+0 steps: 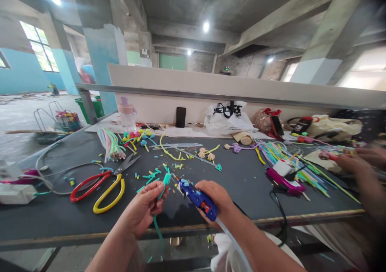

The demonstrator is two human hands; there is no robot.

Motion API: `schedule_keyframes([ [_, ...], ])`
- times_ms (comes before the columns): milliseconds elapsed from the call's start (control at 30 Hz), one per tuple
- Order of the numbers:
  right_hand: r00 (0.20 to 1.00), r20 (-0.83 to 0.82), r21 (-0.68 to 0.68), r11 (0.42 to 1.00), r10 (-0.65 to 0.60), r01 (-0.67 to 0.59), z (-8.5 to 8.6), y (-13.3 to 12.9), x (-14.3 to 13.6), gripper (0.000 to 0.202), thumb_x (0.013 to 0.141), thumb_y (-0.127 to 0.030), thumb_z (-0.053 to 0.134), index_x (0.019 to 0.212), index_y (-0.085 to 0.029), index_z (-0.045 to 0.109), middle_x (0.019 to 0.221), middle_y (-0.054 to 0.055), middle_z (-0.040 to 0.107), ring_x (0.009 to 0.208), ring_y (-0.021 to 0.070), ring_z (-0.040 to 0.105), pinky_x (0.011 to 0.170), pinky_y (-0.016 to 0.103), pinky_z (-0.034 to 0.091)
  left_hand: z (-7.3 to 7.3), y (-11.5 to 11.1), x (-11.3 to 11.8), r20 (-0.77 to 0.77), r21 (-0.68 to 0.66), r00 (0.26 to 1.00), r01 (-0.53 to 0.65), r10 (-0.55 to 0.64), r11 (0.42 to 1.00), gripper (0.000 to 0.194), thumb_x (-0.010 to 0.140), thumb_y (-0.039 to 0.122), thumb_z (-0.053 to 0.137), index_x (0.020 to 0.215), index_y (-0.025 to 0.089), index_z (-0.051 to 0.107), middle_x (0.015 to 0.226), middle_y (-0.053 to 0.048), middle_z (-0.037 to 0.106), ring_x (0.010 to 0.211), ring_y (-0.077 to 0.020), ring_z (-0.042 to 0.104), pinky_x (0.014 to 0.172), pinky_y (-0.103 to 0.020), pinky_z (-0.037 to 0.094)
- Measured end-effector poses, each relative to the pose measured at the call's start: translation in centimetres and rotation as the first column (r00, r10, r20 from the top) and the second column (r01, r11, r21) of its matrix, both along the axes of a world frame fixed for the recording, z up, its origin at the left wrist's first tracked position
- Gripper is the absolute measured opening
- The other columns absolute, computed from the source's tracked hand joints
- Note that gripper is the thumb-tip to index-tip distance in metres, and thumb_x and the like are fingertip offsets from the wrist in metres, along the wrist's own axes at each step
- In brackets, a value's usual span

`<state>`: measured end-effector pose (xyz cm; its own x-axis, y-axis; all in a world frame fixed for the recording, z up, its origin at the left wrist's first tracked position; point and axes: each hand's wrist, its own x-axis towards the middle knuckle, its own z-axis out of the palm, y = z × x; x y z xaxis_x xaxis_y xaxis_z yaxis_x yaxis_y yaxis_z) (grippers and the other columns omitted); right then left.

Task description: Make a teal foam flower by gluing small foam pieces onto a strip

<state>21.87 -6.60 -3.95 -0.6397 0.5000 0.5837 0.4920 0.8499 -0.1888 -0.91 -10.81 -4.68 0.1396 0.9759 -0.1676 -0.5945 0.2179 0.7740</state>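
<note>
My left hand (151, 201) pinches a teal strip piece (167, 178), whose long tail hangs down past the table's front edge. My right hand (215, 197) is wrapped round a blue glue gun (197, 198) with a clear glue stick coming out of its back. The gun's nozzle points left and sits close beside the top of the teal piece; whether they touch is hard to tell. Short teal cut pieces (150, 177) lie just beyond my left hand. Scissors (116, 174) with one red and one yellow handle lie open on the left.
On the dark table (72, 219) are a pastel strip bundle (110, 143), more strips (301, 163) and a magenta glue gun (286, 181). A black phone (181, 117) stands at the back beside a white bag (227, 117). Another person's hands (354, 159) work at the right.
</note>
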Motion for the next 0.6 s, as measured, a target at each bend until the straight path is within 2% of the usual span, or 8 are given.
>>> schedule_keyframes([
  [200, 0.993, 0.042, -0.041, 0.993, -0.113, 0.115, 0.2, -1.6, -0.3, 0.020, 0.065, -0.026, 0.057, 0.085, -0.022, 0.054, 0.077, 0.003, 0.064, 0.070, 0.0166, 0.060, 0.065, 0.026, 0.042, 0.1, -0.1, 0.0, 0.001, 0.030, 1.000, 0.009, -0.009, 1.000, 0.016, 0.074, 0.025, 0.067, 0.071, 0.013, 0.057, 0.066, 0.000, 0.053, 0.046, -0.0023, 0.037, 0.039, -0.014, 0.020],
  [400, 0.997, 0.058, -0.005, 0.999, -0.050, 0.050, 0.1, -2.0, -0.5, 0.023, 0.064, -0.028, 0.055, 0.085, -0.022, 0.056, 0.078, 0.004, 0.066, 0.070, 0.0169, 0.062, 0.064, 0.025, 0.042, 0.4, -0.2, 0.1, -0.017, 0.020, 1.000, 0.021, -0.021, 1.000, 0.014, 0.076, 0.025, 0.065, 0.073, 0.012, 0.060, 0.067, 0.000, 0.053, 0.047, -0.0018, 0.038, 0.040, -0.013, 0.022],
  [600, 0.995, 0.057, 0.040, 0.996, -0.085, 0.083, 0.2, -2.0, -1.0, 0.015, 0.060, -0.028, 0.054, 0.074, -0.022, 0.054, 0.066, 0.001, 0.063, 0.059, 0.0153, 0.060, 0.057, 0.024, 0.039, 0.4, -0.3, 0.2, -0.033, 0.011, 0.999, 0.010, -0.010, 1.000, 0.015, 0.073, 0.027, 0.068, 0.073, 0.014, 0.061, 0.067, 0.000, 0.055, 0.047, -0.0020, 0.039, 0.041, -0.014, 0.023],
])
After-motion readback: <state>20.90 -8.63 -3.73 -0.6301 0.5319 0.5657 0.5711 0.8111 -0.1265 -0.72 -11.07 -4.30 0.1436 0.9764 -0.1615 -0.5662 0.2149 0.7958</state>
